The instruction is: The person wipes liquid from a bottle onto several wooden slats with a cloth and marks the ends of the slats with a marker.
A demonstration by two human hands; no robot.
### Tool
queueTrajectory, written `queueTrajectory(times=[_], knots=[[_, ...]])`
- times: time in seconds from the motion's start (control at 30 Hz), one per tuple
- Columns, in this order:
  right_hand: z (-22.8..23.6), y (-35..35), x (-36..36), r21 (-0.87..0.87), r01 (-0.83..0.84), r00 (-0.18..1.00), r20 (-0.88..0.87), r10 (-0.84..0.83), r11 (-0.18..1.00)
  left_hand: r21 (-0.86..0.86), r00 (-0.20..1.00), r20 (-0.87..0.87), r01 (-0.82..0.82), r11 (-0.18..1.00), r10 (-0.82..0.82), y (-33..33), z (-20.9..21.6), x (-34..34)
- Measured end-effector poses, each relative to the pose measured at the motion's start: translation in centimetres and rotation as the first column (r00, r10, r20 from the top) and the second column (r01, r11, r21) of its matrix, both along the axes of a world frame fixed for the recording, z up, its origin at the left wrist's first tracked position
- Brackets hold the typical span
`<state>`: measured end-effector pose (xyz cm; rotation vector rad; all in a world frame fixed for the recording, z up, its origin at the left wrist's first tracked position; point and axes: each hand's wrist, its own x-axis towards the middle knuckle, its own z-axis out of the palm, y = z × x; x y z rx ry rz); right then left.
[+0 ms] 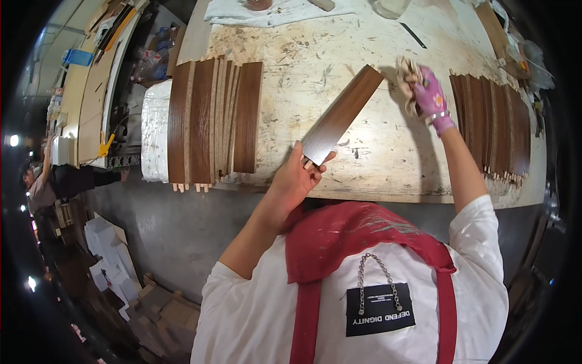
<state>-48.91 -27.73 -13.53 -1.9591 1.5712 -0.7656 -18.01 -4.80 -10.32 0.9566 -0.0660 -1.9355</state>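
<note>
Left hand gripping plank end

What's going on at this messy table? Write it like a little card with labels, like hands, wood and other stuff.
Left hand: bare left hand grips the near end of a dark brown wooden board, tilted up off the table
Right hand: right hand in a pink glove holds a crumpled rag by the board's far end
Left pile: row of brown boards on edge
Right pile: more brown boards along the right
Table: scratched, stained worktable
Clothes: white shirt, red apron
</note>
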Motion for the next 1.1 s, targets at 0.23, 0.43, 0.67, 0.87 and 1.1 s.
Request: queueTrajectory(times=[0.23, 0.43, 0.67, 0.87, 1.1], knots=[[-1.5, 4.4, 0.5, -0.082, -0.076, 0.993, 0.083, 0.083, 0.994, -0.096, 0.951, 0.009, -0.308, 0.946, 0.31, 4.1, -1.1, 4.6], [-1.6, 3.2, 0.1, -0.163, -0.116, 0.99, -0.099, 0.101, 0.98, -0.062, 0.812, 0.043, -0.579, 0.813, 0.582, 6.4, -1.2, 5.9], [-3.6, 3.9, -0.6, -0.238, -0.096, 0.989, -0.133, 0.065, 0.966, 0.028, 0.83, -0.001, -0.558, 0.83, 0.558, 9.5, -0.4, 6.0], [-2.7, 3.5, -0.1, -0.237, -0.135, 0.989, -0.094, 0.115, 0.962, -0.229, 0.504, 0.811, -0.195, 0.954, 0.297, 9.2, 0.9, 4.8], [3.2, 10.0, 1.5, 0.036, -0.276, 0.922, 0.294, 0.254, 0.961, 0.064, -0.618, 0.72, 0.514, 0.856, 0.317, 1.7, -0.1, 8.1]])
